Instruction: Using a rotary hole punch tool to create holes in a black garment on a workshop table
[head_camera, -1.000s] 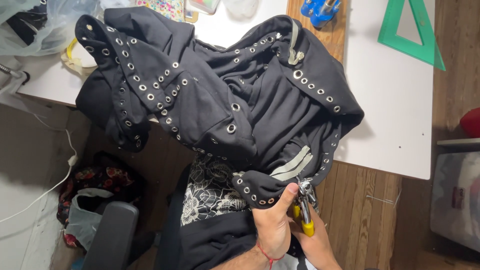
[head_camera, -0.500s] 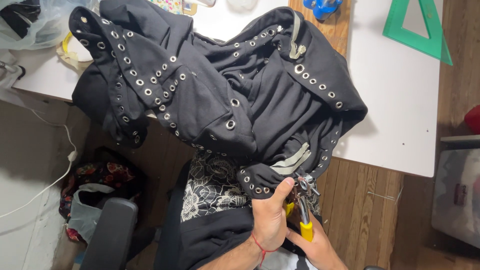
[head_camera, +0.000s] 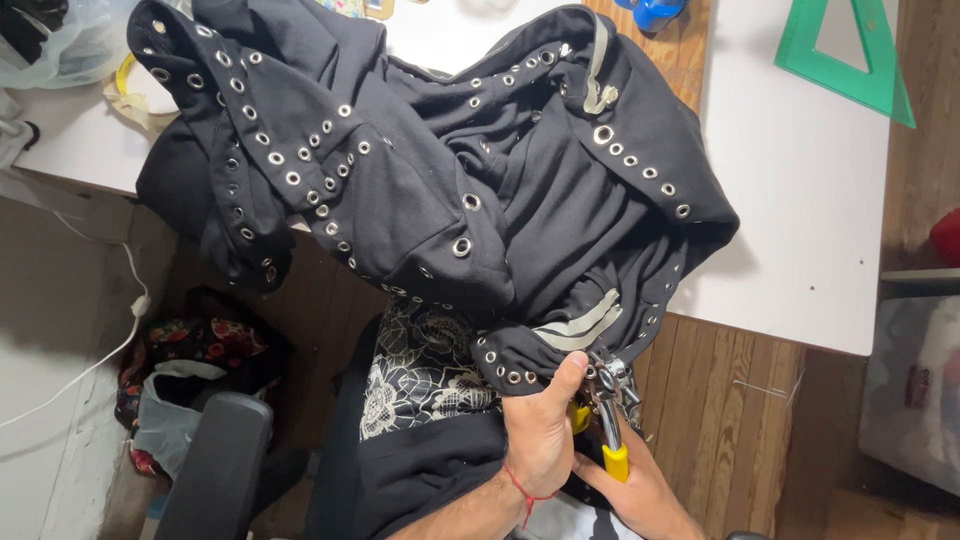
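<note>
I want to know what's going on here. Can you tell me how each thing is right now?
Black garment: bunched, draped over the table edge.
Left hand: grip shut on the garment's hem.
Right hand: grip shut on the pliers.
Pliers: head at the hem.
Green triangle ruler: lying flat.

A home sewing corner — a white table (head_camera: 800, 230) above the hands bears a green set square (head_camera: 845, 50) (top right), with wood flooring (head_camera: 740, 420) right of them and a cloth-stuffed bag (head_camera: 170, 420) far left.

1 head-worn camera looks steeply down from close above the white table (head_camera: 800, 250) edge, facing the black garment (head_camera: 450, 180), with both hands low in frame.
</note>
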